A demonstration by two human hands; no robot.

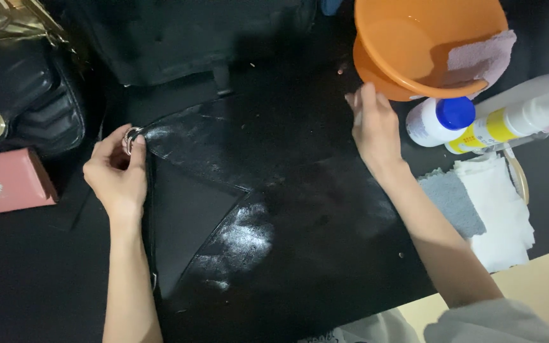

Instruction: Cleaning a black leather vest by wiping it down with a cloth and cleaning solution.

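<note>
A large black glossy leather bag (274, 209) lies flat on the dark table in front of me. My left hand (117, 174) pinches a silver metal ring (131, 138) at the bag's left corner. At the bag's upper right edge rests my right hand (375, 127), fingers loosely together, just below an orange plastic bowl (414, 44). Whether it grips the bag's edge is hard to tell.
A pinkish cloth (481, 57) hangs over the bowl's rim. White bottles, one with a blue cap (443, 119) and one with a yellow label (516, 121), lie at right above grey (455, 203) and white cloths (500, 216). A black quilted bag (27, 101) and pink pouch (7, 181) sit at left.
</note>
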